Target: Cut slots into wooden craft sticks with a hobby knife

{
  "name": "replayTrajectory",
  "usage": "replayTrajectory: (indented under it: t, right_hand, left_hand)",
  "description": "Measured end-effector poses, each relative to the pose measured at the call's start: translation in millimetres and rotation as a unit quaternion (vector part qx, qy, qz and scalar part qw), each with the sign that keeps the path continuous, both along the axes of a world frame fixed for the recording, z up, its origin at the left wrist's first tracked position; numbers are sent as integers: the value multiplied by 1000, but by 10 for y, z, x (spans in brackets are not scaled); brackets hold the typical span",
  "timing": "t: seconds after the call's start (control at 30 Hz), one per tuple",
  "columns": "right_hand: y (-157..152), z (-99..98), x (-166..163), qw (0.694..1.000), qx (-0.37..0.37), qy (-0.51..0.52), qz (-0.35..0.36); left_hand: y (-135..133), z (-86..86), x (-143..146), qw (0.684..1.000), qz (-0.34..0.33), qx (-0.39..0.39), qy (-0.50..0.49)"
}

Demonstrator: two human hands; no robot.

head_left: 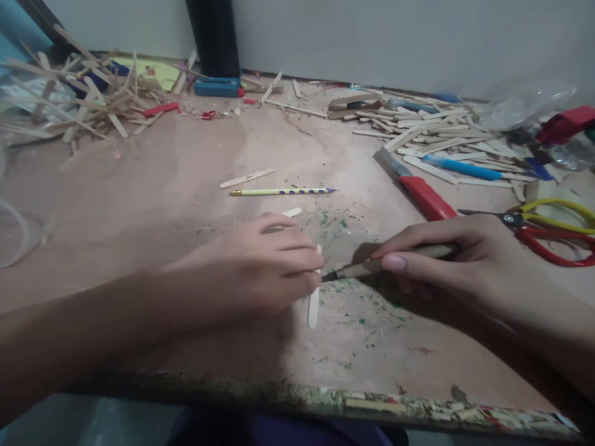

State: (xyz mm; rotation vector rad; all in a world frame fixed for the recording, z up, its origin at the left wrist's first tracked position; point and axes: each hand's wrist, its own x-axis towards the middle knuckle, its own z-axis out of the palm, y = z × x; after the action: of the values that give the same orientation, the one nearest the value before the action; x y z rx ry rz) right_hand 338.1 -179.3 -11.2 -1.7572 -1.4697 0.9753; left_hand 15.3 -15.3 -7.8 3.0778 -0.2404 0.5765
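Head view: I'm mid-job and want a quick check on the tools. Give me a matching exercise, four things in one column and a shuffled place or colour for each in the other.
Things
1. Pencil
2. Wooden-handled tool
3. Scissors
4. Utility knife

Place or colour
A. One yellow loop, one red loop
B. Red body, grey metal blade
C. Pale yellow with purple marks
D. In the right hand, dark tip beside a craft stick that the left hand partly covers

Pairs: 1-C, 2-D, 3-A, 4-B
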Motion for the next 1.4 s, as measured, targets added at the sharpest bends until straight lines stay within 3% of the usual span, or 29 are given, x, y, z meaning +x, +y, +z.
replayTrajectory:
  t: [0.13,0.37,0.5,0.63,0.83,1.17,1.3,1.4]
  right_hand:
    - [17,-1,-13,1000,1,7,3]
    - [39,13,-11,999,31,-12,9]
    - [65,108,-91,998,26,45,32]
    - [104,217,-212,994,-24,91,56]
    - [94,153,-233,994,-30,97,41]
    - [102,173,-202,995,-23,92,35]
    - [56,254,-256,993,-28,89,-73]
    - [37,381,-339,976,-7,148,-156]
  left_hand:
    - [-46,64,-14,998,-22,52,-11]
    - [-172,12,-39,990,-40,130,-40]
    - [-186,16,-31,987,-40,143,-58]
    - [-183,48,-8,987,-29,149,-52]
    - [-137,104,29,988,-14,149,-31]
    - [59,38,-5,987,120,94,-58]
    - [41,42,-25,995,95,-4,0]
    - [56,55,-32,995,62,-63,47]
